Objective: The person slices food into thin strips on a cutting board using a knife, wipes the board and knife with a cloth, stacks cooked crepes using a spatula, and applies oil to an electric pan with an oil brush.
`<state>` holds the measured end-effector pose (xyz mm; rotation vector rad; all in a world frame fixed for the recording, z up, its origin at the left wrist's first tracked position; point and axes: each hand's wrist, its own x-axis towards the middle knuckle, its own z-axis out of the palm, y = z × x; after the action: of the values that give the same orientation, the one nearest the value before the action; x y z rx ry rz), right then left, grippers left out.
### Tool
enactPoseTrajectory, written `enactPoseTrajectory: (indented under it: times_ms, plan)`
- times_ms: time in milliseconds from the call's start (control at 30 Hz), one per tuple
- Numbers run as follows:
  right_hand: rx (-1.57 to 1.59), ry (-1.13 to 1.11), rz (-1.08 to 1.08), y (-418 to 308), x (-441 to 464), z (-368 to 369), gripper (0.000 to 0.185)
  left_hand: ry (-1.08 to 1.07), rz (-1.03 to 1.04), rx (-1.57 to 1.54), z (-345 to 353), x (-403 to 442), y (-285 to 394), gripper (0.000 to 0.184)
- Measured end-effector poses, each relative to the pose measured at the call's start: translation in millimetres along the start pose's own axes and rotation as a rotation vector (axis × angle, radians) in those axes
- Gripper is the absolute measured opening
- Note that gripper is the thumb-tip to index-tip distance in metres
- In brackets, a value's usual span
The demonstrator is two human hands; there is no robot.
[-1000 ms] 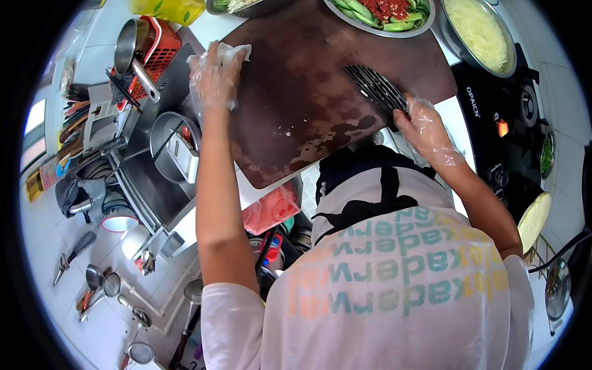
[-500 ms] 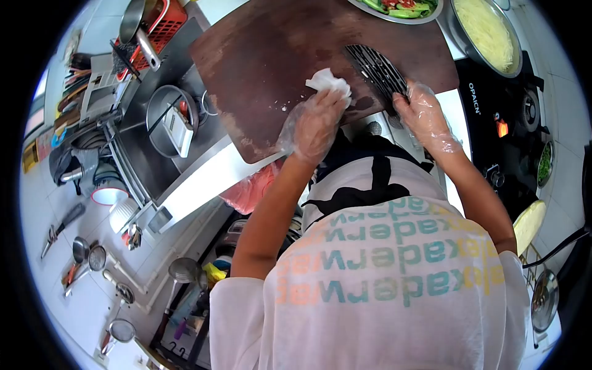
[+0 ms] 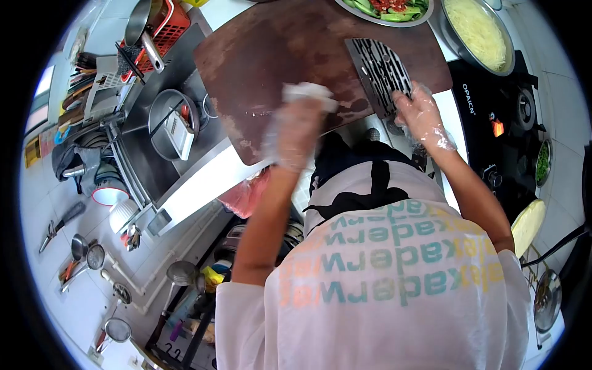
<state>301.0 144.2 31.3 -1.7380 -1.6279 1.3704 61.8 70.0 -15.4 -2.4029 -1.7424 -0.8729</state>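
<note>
Left hand (image 3: pixel 301 126) and white cloth (image 3: pixel 308 92) have moved, since a second ago, from the left edge of the brown cutting board (image 3: pixel 246 68) to just inside its near edge.
Blurred, in a clear plastic glove, the left hand grips the cloth, which pokes past its fingertips; pale crumbs (image 3: pixel 262 114) lie beside it; the gloved right hand (image 3: pixel 422 118), by the near edge towards the right corner, is closed on a broad knife (image 3: pixel 377 71), its streaked blade over the board; a metal bowl of green vegetables (image 3: pixel 388 24) stands towards the far right corner.
</note>
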Motion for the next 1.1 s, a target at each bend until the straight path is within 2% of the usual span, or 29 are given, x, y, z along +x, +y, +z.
enactPoseTrajectory:
  times_ms: [67,133,167,200,233,267,300,367,400,433,467,500,533,567,600,667,733,767,833,867,900,967,1033,1067,1100]
  plan:
    - [0.119,-0.029,0.102,-9,0,-5,0.021,-0.2,0.018,-0.226,14,4,32,0.018]
    - [0.147,-0.021,0.097,-13,-1,-7,0.02,-0.001,-0.051,-0.217,21,-31,-4,0.015]
    - [0.143,-0.012,0.084,-13,-2,-8,0.02,-0.194,-0.523,-0.055,2,-41,-27,0.015]
    - [0.14,-0.009,0.074,-13,-4,-9,0.02,0.077,-0.743,-0.404,-20,-53,-63,0.019]
    - [0.127,-0.006,0.073,-17,-5,-11,0.02,0.447,-0.865,-0.751,-42,-65,-99,0.026]
    - [0.147,-0.019,0.085,-18,-6,-11,0.019,0.216,-0.941,-0.281,-59,-149,-204,0.025]
    - [0.171,-0.027,0.097,-19,-7,-11,0.017,0.193,-0.86,0.137,-89,-153,-225,0.028]
    - [0.198,-0.011,0.102,-26,-10,-11,0.015,0.267,-0.745,-0.032,-95,-115,-216,0.026]
    - [0.215,-0.009,0.094,-28,-12,-11,0.015,0.282,-0.542,-0.002,-91,-62,-151,0.025]
    - [0.233,-0.008,0.083,-30,-13,-12,0.015,0.311,-0.789,-0.516,-72,-25,-107,0.024]
    - [0.251,-0.006,0.069,-33,-13,-11,0.015,0.067,-0.583,-0.228,-48,-9,-80,0.021]
    - [0.242,0.003,0.075,-41,-14,-12,0.016,-0.023,-0.339,-0.037,-27,5,-45,0.018]
    - [0.245,0.021,0.06,-46,-15,-14,0.017,-0.103,-0.076,-0.045,-6,25,-13,0.017]
    - [0.247,0.035,0.047,-51,-15,-15,0.017,-0.019,0.001,-0.315,23,30,8,0.02]
    - [0.25,0.042,0.037,-53,-15,-13,0.017,-0.128,0.093,-0.247,44,38,25,0.019]
    - [0.244,0.041,0.019,-52,-13,-12,0.017,-0.324,0.042,-0.056,49,51,8,0.015]
    - [0.277,0.046,0.037,-59,-15,-13,0.019,-0.239,-0.225,0.154,13,40,-61,0.012]
    - [0.27,0.024,0.058,-61,-16,-14,0.019,-0.018,-0.478,0.165,-17,23,-90,0.015]
    - [0.238,0.024,0.054,-57,-15,-13,0.02,0.165,-0.885,-0.27,-60,-74,-207,0.029]
    - [0.223,0.034,0.053,-54,-15,-12,0.02,0.226,-1.255,-0.282,-78,-131,-268,0.032]
    - [0.228,0.067,0.071,-53,-16,-10,0.021,0.395,-1.24,-0.408,-91,-131,-263,0.031]
    - [0.234,0.074,0.084,-53,-16,-9,0.016,0.435,-1.127,-0.482,-99,-100,-231,0.028]
    - [0.277,0.064,0.101,-54,-16,-5,0.014,0.192,-0.655,-0.167,-56,-36,-145,0.02]
    - [0.29,0.067,0.105,-55,-16,-4,0.015,0.141,-0.416,-0.025,-34,-4,-102,0.017]
    - [0.3,0.072,0.109,-56,-15,-4,0.015,0.019,-0.118,0.082,-16,19,-68,0.013]
